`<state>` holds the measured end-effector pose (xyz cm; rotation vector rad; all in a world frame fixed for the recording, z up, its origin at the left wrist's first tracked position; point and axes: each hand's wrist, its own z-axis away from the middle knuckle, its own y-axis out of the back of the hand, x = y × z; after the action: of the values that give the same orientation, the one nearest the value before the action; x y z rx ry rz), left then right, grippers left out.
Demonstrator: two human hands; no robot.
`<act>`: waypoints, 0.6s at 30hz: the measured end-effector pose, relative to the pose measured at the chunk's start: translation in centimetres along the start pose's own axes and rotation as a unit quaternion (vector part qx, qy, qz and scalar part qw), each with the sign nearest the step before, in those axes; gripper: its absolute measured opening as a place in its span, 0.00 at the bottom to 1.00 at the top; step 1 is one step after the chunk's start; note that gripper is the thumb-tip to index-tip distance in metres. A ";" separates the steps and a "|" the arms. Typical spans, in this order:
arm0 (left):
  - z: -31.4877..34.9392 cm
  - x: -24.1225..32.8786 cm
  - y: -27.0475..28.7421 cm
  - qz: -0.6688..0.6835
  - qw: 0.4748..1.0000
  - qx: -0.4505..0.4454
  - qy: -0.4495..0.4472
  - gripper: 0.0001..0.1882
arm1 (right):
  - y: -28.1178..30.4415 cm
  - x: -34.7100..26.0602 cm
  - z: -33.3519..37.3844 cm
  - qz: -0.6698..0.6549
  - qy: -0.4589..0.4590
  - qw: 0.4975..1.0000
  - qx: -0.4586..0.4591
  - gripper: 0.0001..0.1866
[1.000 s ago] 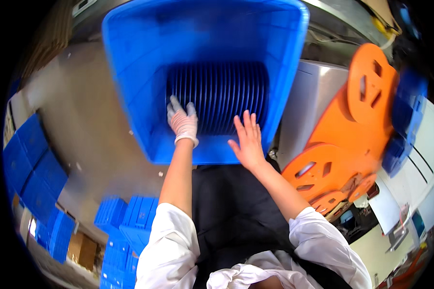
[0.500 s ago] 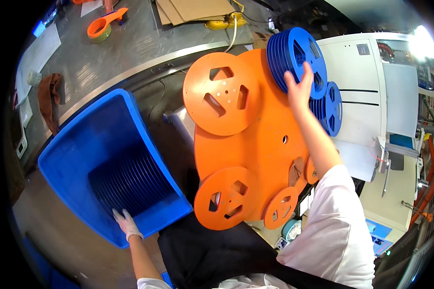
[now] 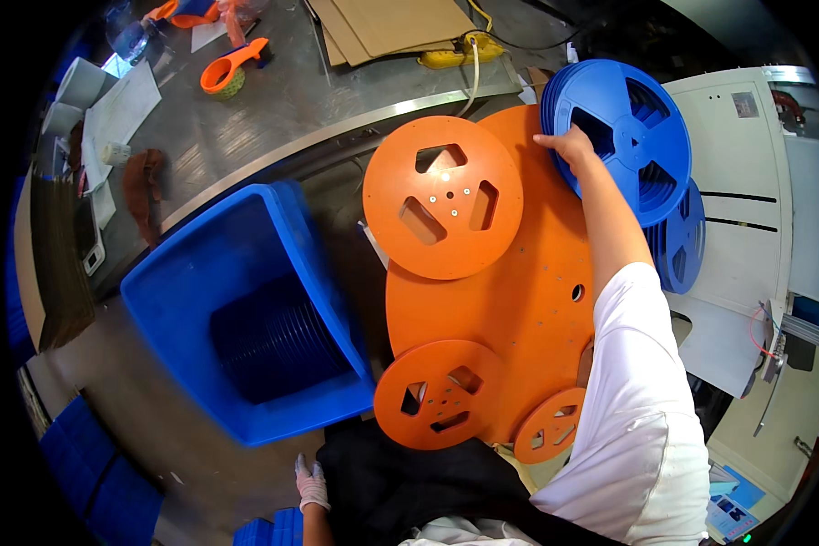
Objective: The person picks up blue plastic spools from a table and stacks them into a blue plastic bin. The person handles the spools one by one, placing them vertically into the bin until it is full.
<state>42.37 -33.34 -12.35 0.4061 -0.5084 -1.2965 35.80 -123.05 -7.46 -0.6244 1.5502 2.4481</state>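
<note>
My right hand [image 3: 575, 150] is at a stack of blue plastic reels on the far right of the orange panel. Its fingers reach into a cutout of the front blue reel [image 3: 621, 136], with the thumb over the outer rim. Part of the fingers is hidden inside the cutout. Low in the view, my left hand [image 3: 312, 484] wears a white glove and hangs beside the black apron, fingers apart, holding nothing. A blue bin [image 3: 177, 264] stands to the left, and a row of dark blue reels [image 3: 278, 341] lies inside it.
Orange discs with cutouts [image 3: 443, 255] sit on the orange panel [image 3: 537, 264]. Another blue reel stack [image 3: 685, 241] stands behind the front one. A metal table [image 3: 282, 100] bears cardboard sheets [image 3: 391, 27] and an orange tape dispenser [image 3: 232, 68]. White cabinets [image 3: 737, 164] line the right.
My left hand has come out of the bin toward my body. My right hand has moved from in front of the blue reel stack to a hold in its front cutout. The view has shifted.
</note>
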 end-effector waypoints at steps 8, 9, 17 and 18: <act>1.8 -0.1 3.2 0.053 0.993 0.032 -0.095 0.26 | 1.7 2.1 5.2 0.124 -0.054 0.986 0.101 0.32; 1.7 -0.4 3.7 0.054 0.994 0.030 -0.090 0.26 | 2.2 2.1 5.9 0.122 -0.036 0.988 0.090 0.31; 1.3 0.0 6.4 0.105 0.988 -0.014 -0.111 0.27 | 10.0 0.2 20.2 0.020 0.086 0.994 0.061 0.23; 1.8 2.3 7.6 0.104 0.987 -0.029 -0.118 0.28 | 11.5 -1.2 23.2 -0.027 0.074 0.996 0.051 0.20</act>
<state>47.90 -33.85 -6.39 0.1459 -0.6931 -1.1583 26.83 -107.27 11.11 -0.8349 1.6780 2.3130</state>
